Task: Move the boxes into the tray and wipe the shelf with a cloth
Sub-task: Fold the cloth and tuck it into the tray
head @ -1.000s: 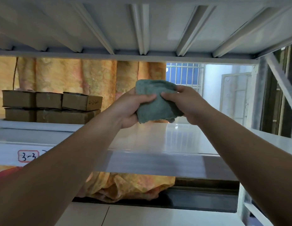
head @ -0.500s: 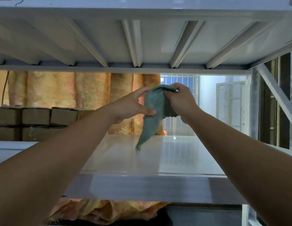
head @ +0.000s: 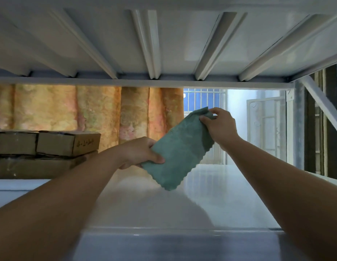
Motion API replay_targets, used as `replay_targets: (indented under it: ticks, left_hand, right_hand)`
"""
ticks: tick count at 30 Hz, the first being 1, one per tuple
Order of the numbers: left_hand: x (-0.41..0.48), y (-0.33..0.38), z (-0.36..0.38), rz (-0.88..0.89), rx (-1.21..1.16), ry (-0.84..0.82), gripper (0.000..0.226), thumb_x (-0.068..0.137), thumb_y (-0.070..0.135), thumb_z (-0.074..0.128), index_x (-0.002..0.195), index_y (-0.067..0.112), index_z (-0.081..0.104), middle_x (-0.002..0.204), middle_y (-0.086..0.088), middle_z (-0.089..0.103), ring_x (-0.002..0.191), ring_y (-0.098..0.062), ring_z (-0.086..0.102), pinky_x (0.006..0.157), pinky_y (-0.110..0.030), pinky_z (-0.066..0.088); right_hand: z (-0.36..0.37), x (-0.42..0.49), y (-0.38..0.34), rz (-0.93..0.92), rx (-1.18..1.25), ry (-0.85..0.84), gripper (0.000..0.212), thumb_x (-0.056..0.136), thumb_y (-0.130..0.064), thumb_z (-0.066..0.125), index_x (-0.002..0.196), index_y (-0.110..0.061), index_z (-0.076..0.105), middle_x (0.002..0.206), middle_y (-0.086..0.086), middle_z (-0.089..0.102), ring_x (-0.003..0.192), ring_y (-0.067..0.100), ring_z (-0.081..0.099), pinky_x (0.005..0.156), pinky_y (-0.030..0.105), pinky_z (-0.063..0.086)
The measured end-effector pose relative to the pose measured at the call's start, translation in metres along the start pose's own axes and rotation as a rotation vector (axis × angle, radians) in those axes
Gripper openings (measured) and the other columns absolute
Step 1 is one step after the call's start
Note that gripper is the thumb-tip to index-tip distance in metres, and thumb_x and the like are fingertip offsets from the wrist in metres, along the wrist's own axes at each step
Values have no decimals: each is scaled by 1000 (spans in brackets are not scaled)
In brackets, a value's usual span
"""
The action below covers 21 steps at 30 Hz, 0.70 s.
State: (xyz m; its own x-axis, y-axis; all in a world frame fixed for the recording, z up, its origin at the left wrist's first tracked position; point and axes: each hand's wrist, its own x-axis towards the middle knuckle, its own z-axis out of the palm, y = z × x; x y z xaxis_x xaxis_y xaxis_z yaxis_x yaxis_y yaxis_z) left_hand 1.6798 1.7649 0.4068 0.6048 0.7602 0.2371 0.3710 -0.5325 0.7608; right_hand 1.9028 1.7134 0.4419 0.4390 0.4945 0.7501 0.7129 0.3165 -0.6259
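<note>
Teal-green cloth [head: 180, 147] stretched between my two hands, clear of the shelf [head: 211, 194] so that I can open it flat before wiping. My left hand [head: 141, 154] pinches its lower edge between thumb and fingers; my right hand [head: 219, 123] pinches the upper corner. Fabric looks soft, napped, with a scalloped hem, folded into a slanting oblong. Brown boxes [head: 47, 153] sit stacked at the left, on what I judge to be the tray [head: 15, 184].
</note>
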Motion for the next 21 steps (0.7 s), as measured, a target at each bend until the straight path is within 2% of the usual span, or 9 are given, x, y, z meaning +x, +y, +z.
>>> replay_targets:
  ticks: [3, 6, 8, 9, 11, 14, 17, 19, 21]
  left_hand:
    - [1, -10, 6, -61, -90, 69, 21, 86, 14, 65, 107, 12, 64, 103, -7, 72, 92, -20, 70, 76, -34, 60]
    - [0, -8, 19, -150, -292, 72, 19, 92, 17, 57, 107, 6, 62, 95, -9, 72, 79, -18, 70, 61, -29, 61]
    - [0, -3, 26, -168, -405, 73, 18, 93, 20, 55, 102, 5, 61, 84, -8, 72, 66, -16, 71, 51, -27, 59]
    - [1, -2, 28, -168, -450, 75, 18, 93, 21, 55, 100, 5, 61, 77, -8, 73, 61, -15, 71, 48, -26, 57]
    - [2, 1, 31, -163, -513, 78, 21, 93, 25, 55, 97, 5, 60, 69, -7, 74, 58, -15, 71, 48, -27, 57]
    - [3, 0, 32, -171, -563, 94, 27, 94, 29, 53, 98, 4, 61, 82, -12, 73, 69, -21, 72, 57, -32, 60]
    - [4, 0, 33, -169, -608, 150, 31, 97, 32, 46, 108, 7, 60, 91, -13, 70, 79, -24, 70, 61, -35, 61]
    - [6, -1, 30, -138, -642, 164, 41, 94, 50, 42, 106, 17, 63, 91, -10, 73, 83, -23, 71, 64, -37, 61]
    - [5, 0, 25, -95, -680, 160, 48, 85, 65, 41, 92, 24, 65, 82, -4, 76, 81, -22, 73, 66, -37, 61]
  right_hand:
    - [1, -3, 17, 47, -13, -30, 16, 85, -29, 64, 96, -18, 60, 102, 1, 65, 100, 26, 62, 90, 41, 51]
    - [0, -5, 18, 28, -54, -26, 19, 83, -30, 65, 95, -17, 58, 95, 0, 62, 97, 26, 61, 89, 44, 52]
    - [4, -9, 15, -11, -90, -23, 16, 82, -31, 64, 82, -20, 53, 80, -3, 58, 85, 22, 58, 74, 34, 51]
    - [6, -13, 12, -37, -109, -32, 21, 81, -31, 64, 73, -21, 47, 72, -5, 53, 78, 19, 54, 65, 29, 46]
    - [13, -23, 4, -125, -123, -74, 29, 81, -32, 65, 67, -20, 44, 65, -6, 49, 69, 16, 48, 58, 25, 37]
    - [22, -40, -10, -269, -124, -217, 25, 80, -34, 67, 69, -16, 52, 68, -5, 56, 68, 11, 50, 62, 25, 39]
    - [28, -56, -20, -343, -124, -460, 19, 82, -35, 67, 68, -24, 59, 72, -11, 61, 71, 4, 55, 67, 19, 42]
    - [27, -63, -24, -327, -62, -606, 14, 83, -34, 68, 75, -22, 69, 78, -8, 69, 75, 4, 61, 74, 22, 47]
    - [25, -66, -26, -327, -49, -663, 15, 83, -37, 67, 81, -24, 73, 83, -7, 72, 74, 2, 61, 73, 19, 46]
